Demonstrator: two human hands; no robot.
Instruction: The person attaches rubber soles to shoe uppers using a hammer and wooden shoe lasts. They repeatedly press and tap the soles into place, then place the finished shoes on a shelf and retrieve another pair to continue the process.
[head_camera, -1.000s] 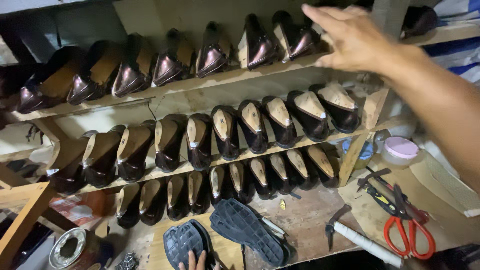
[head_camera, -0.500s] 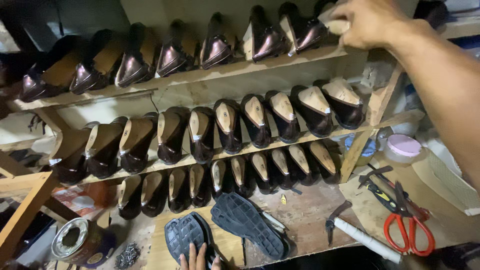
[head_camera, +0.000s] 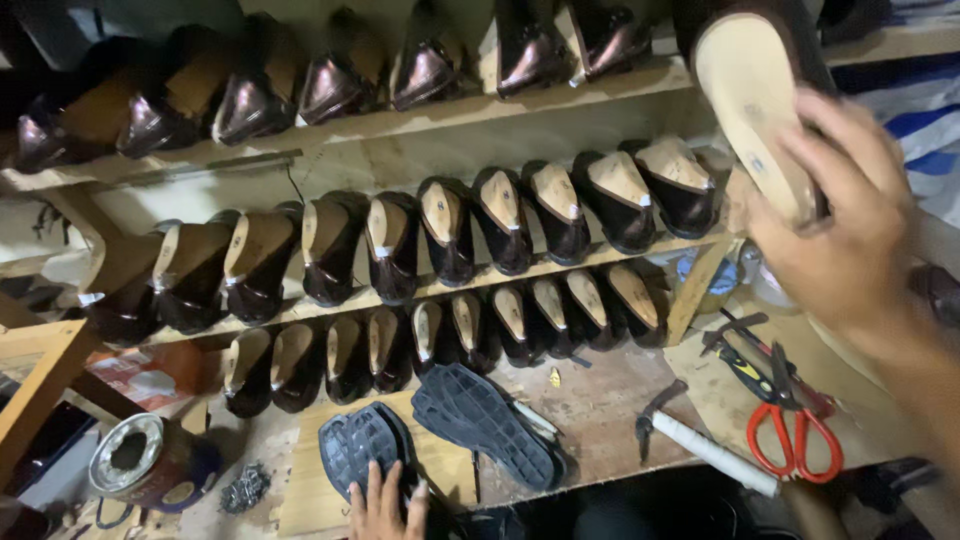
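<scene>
My right hand (head_camera: 845, 235) grips a dark leather shoe upper on a last (head_camera: 752, 100), its pale sole side facing me, held in the air in front of the right end of the top shelf. My left hand (head_camera: 385, 502) rests at the bottom edge on a dark rubber outsole (head_camera: 362, 450) lying on the wooden bench. A second rubber outsole (head_camera: 487, 425) lies tread-up just to its right. Three slanted wooden shelves (head_camera: 420, 120) hold rows of several more lasted shoes.
Red-handled scissors (head_camera: 790, 425), pliers (head_camera: 745, 365) and a white-handled hammer (head_camera: 700, 445) lie on the bench at right. An open metal can (head_camera: 140, 455) stands at the lower left, with a small pile of tacks (head_camera: 243, 488) beside it. A wooden frame (head_camera: 35, 385) juts in at left.
My right hand reached to the top shelf's right end, closed on a lasted shoe and pulled it off toward me. My left hand stayed on the outsole.
</scene>
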